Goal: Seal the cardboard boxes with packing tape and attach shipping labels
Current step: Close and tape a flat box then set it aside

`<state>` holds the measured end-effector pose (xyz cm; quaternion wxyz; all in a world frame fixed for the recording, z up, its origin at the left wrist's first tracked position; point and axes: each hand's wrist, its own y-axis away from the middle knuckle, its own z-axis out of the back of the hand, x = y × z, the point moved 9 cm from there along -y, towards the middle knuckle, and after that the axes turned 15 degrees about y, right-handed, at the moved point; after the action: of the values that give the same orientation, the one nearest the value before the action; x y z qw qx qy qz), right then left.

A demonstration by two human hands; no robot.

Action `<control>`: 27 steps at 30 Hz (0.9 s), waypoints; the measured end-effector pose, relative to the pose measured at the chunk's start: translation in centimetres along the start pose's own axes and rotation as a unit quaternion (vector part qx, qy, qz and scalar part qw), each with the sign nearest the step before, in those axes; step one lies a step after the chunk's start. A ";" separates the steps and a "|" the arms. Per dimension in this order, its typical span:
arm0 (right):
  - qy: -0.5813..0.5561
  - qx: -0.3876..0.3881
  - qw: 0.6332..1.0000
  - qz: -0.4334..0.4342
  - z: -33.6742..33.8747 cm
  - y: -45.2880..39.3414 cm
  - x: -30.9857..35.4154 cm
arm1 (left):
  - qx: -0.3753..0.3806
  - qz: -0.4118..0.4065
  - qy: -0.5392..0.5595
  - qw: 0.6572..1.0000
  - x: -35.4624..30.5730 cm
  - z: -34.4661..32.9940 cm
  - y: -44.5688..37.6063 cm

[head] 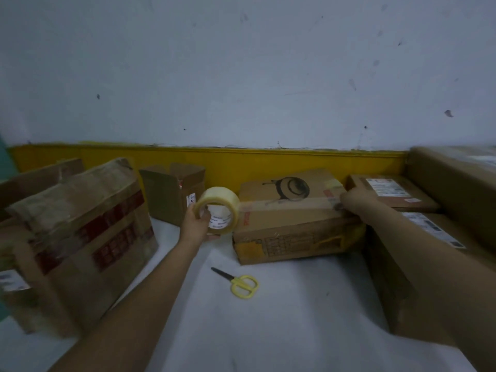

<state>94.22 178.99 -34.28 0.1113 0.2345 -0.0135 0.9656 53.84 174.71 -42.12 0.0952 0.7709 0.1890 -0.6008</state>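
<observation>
While the strip lies stretched over its top, the cardboard box (292, 218) in the middle of the white table (268, 331) is only part sealed: the tape runs from the roll to the far right edge and is not yet cut. My right hand (357, 204) presses that end down at the box's right corner; dim light hides whether its fingers are flat or curled, so I cannot tell its hold. My left hand (198, 224) grips the tape roll (217, 210) just left of the box, fingers through the core. I judge cutting and labelling this box remain. A large taped box (80, 237) stands at left, a small open box (171, 191) behind, and labelled boxes (389, 194) crowd the right, hemming in my right arm. Yellow scissors (239, 284) lie near, in front of the box.
</observation>
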 end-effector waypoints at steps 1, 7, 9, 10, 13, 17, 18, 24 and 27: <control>0.055 0.000 0.998 0.009 -0.1 0.3 0.5 | 0.000 0.027 0.041 0.999 0.6 -0.5 0.0; 0.232 -0.013 0.959 0.164 -5.6 0.0 7.0 | -0.003 0.188 0.118 0.975 3.1 -3.7 1.3; 0.275 0.067 0.933 0.221 -10.1 1.2 8.8 | 0.003 0.183 0.093 0.979 1.7 -4.0 1.0; 0.287 0.092 0.925 0.231 -11.9 1.2 8.8 | 0.015 0.168 0.051 0.984 0.5 -4.3 0.8; 0.295 0.096 0.925 0.219 -13.2 0.5 8.2 | 0.052 0.092 -0.122 0.987 -3.0 -5.5 0.1; 0.298 0.105 0.922 0.223 -13.3 0.3 8.2 | 0.044 0.084 -0.199 0.975 -4.1 -5.0 -1.0; 0.298 0.100 0.922 0.224 -13.3 0.2 8.2 | 0.037 0.091 -0.207 0.974 -4.0 -4.7 -1.0; 0.302 0.088 0.923 0.219 -13.5 0.0 8.1 | 0.034 0.155 -0.088 0.983 -2.8 -5.4 -1.0; 0.293 0.069 0.926 0.227 -13.3 0.0 8.1 | 0.033 0.217 0.043 0.975 -2.0 -6.9 0.4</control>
<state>81.24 181.70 -42.41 -0.1285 -0.0615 0.0340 0.9892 59.72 176.52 -38.45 0.1899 0.8213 0.0010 -0.5380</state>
